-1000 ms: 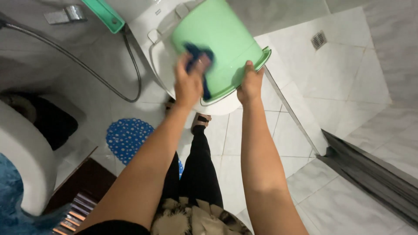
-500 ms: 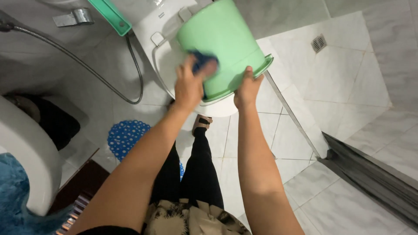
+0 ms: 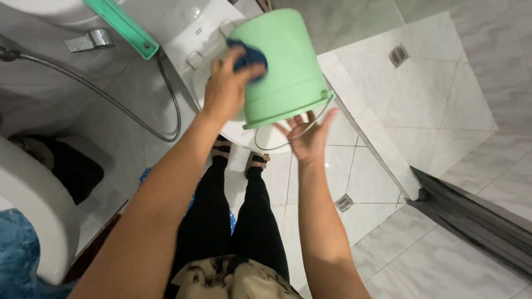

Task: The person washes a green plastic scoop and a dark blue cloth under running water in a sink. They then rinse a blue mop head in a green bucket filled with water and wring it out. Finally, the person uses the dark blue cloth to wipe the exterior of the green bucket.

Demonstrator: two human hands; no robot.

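A light green plastic bucket (image 3: 288, 66) is held upside down above a white toilet (image 3: 205, 50), its thin wire handle hanging below the rim. My left hand (image 3: 227, 83) presses a dark blue cloth (image 3: 249, 55) against the bucket's side. Under the rim, my right hand (image 3: 307, 135) is spread with fingers apart, fingertips at the bucket's edge. My legs in black trousers and sandals show below.
A green-headed tool (image 3: 124, 27) leans at the top left. A metal shower hose (image 3: 111, 102) curves along the wall. A white basin (image 3: 33, 210) is at the left. White floor tiles hold two drains (image 3: 343, 202). A dark door sill (image 3: 476, 221) runs at the right.
The bucket has tipped further so its base points up. My left hand has slid the cloth up its side. My right hand has let go of the rim and spread beneath it.
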